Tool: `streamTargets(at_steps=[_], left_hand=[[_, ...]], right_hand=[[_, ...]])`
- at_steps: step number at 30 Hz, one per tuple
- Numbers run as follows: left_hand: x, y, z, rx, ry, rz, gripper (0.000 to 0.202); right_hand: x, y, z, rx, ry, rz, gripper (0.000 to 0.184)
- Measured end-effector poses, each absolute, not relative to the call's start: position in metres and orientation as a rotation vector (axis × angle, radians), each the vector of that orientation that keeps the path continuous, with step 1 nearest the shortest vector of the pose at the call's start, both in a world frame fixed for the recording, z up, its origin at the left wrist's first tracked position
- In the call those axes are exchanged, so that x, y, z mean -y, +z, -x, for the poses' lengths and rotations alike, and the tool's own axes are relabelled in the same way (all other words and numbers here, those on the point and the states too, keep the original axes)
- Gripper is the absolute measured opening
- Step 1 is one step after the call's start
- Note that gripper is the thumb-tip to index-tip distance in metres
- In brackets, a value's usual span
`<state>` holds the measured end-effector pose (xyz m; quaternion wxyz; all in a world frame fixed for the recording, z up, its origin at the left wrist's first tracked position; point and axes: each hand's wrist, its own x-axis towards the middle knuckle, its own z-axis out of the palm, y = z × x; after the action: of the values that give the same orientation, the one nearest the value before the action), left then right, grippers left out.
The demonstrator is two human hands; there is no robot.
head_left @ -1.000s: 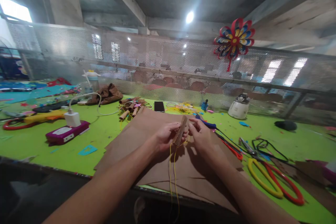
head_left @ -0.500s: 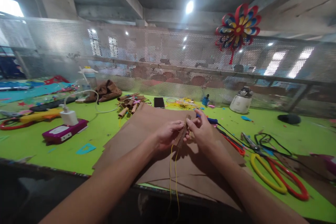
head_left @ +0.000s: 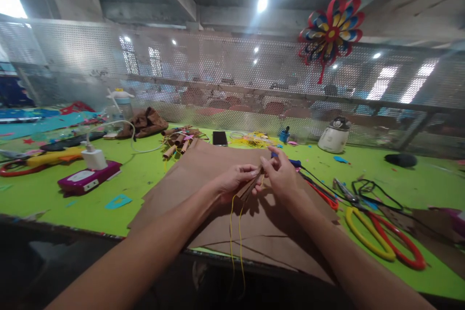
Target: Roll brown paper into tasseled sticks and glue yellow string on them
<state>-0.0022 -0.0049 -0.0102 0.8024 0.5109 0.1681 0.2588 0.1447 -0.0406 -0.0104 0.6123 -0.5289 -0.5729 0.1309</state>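
My left hand (head_left: pixel 234 181) is closed around a narrow folded piece of brown paper (head_left: pixel 247 191), fingers along its side. At the upper end of that piece, the thumb and fingertips of my right hand (head_left: pixel 282 174) pinch the paper. Two strands of yellow string (head_left: pixel 231 225) come out of its lower end and hang down past the table edge. Under both hands lie large stacked sheets of brown paper (head_left: pixel 210 162). A blue-handled tool (head_left: pixel 295 163) with a black cord lies just behind my right hand.
Large scissors with yellow and red handles (head_left: pixel 394 240) lie at the right. A purple power strip (head_left: pixel 89 179) with a white plug stands left. Farther back are rolled brown paper tubes (head_left: pixel 178 141), a phone (head_left: pixel 220 138), yellow string scraps (head_left: pixel 254 139) and a white bottle (head_left: pixel 333 136).
My right hand's fingers have shifted on the upper end of the folded paper, which has tilted more to the right. The strings have swung slightly left. The view has moved a little.
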Motion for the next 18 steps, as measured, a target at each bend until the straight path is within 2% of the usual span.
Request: streamTargets(at_steps=[7,14,18], left_hand=[[0.0076,-0.0082,0.0021,-0.323,0.517,-1.123,0.012],[0.0067,-0.0105,0.0027,-0.312,0.441,-1.072,0.027],[0.0069,-0.0124,0.0031,-0.333,0.430,-1.120,0.029]], right_hand=[[0.0407,-0.0098,-0.1467,1.317,0.293,1.236,0.049],[0.0373,-0.0123,-0.1472,1.278,0.235,1.269,0.050],[0.0342,-0.0132,-0.1499,1.276,0.155,1.313,0.049]])
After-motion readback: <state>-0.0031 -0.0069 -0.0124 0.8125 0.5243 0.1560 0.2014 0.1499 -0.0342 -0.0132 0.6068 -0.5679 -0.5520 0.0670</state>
